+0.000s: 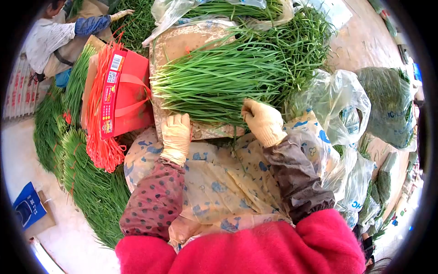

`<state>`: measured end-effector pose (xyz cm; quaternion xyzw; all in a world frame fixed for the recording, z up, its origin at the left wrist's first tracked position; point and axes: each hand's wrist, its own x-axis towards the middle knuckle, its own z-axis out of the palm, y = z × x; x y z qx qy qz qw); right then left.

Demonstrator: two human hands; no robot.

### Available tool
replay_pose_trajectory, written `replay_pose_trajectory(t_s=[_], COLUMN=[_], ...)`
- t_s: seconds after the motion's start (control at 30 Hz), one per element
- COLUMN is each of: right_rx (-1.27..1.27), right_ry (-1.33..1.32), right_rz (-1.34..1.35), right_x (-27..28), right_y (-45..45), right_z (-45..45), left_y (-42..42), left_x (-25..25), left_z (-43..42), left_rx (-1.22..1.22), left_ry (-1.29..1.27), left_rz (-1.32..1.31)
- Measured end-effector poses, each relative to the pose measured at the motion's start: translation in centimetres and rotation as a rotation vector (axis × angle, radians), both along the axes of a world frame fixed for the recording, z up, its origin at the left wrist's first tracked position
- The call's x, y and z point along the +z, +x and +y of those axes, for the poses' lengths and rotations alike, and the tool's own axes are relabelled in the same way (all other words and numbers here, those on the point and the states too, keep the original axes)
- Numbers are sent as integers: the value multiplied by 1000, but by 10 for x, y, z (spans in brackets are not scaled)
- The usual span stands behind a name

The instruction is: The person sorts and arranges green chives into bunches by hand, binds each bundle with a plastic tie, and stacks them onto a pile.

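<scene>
A wide heap of garlic chives (219,82) lies across a worn board (171,45) before me, pale stem ends to the left and green leaf tips to the right. My left hand (175,134), in a cream glove, is closed with curled fingers at the board's near edge, just below the stem ends. Whatever its fingers may hold is hidden. At the near side of the leaves, my right hand (263,121) is also gloved and closed, thumb and fingers drawn together. I cannot make out what is between them.
Left of the board stands a red box (132,100) draped with red ties (102,132). Tied chive bundles (86,178) lie on the floor at left. Plastic bags (342,100) crowd the right. Another person's gloved hand (122,14) reaches into greens at upper left.
</scene>
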<state>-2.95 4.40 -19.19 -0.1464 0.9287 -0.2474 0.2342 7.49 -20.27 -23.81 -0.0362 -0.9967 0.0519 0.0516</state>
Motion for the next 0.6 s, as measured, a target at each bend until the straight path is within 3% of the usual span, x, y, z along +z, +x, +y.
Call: replay_pose_trajectory(t_s=[0.03, 0.07, 0.13, 0.17, 0.2, 0.27, 0.4, 0.43, 0.6], right_rx=[-1, 46, 98, 142, 185, 208, 308, 310, 359], right_ry=[3, 40, 76, 123, 169, 227, 326, 321, 230], right_rz=[-5, 17, 36, 50, 63, 11, 18, 32, 22], right_x=[-1, -3, -7, -10, -12, -14, -21, -17, 16], right_y=[3, 5, 7, 7, 6, 3, -5, -5, 6], right_z=[0, -2, -4, -6, -10, -17, -21, -21, -21], left_y=[3, 3, 1, 4, 6, 4, -13, -8, -11], left_x=[-6, -2, 14, -2, -10, -15, 1, -13, -22], left_z=[-1, 6, 25, 26, 28, 39, 50, 52, 53], left_rx=[44, 43, 533, 657, 664, 960, 1179, 1153, 1104], left_ry=[131, 135, 824, 1111, 1108, 1498, 1615, 1765, 1927], left_rz=[-179, -182, -724, -856, -856, -969, -963, -872, -750])
